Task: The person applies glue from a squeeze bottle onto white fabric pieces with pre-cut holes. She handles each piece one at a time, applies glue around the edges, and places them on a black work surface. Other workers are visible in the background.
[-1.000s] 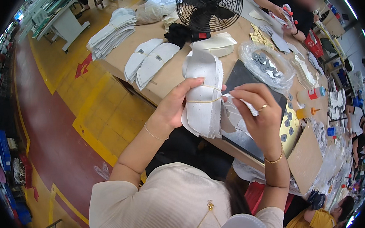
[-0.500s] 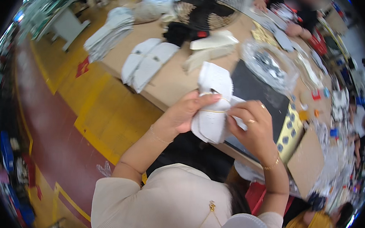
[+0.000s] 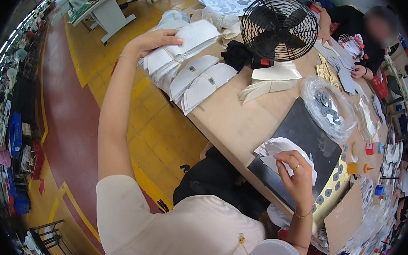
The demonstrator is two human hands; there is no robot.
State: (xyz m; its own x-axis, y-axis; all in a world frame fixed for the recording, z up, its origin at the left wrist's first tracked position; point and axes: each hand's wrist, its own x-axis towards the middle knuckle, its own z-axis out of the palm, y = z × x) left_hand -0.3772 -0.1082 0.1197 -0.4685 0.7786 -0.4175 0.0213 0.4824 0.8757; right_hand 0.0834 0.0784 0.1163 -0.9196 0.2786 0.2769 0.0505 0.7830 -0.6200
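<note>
At the table's far left, my left hand is stretched out and closed on a bundle of white cut pieces with a thin band round it. That bundle lies on a stack of similar white pieces. My right hand is over a loose pile of white pieces on a black board. Its thumb and fingertips are pinched together at the pile; what they hold, if anything, is hidden.
Two banded white bundles, cream pieces and a black fan stand along the table. A plastic bag of dark pieces lies beyond the board. Glue bottles are at right. A co-worker's hand handles grey pieces opposite.
My left hand has carried the banded bundle from in front of me to the far-left stack. My right hand has left that bundle and lowered to the loose pile on the board.
</note>
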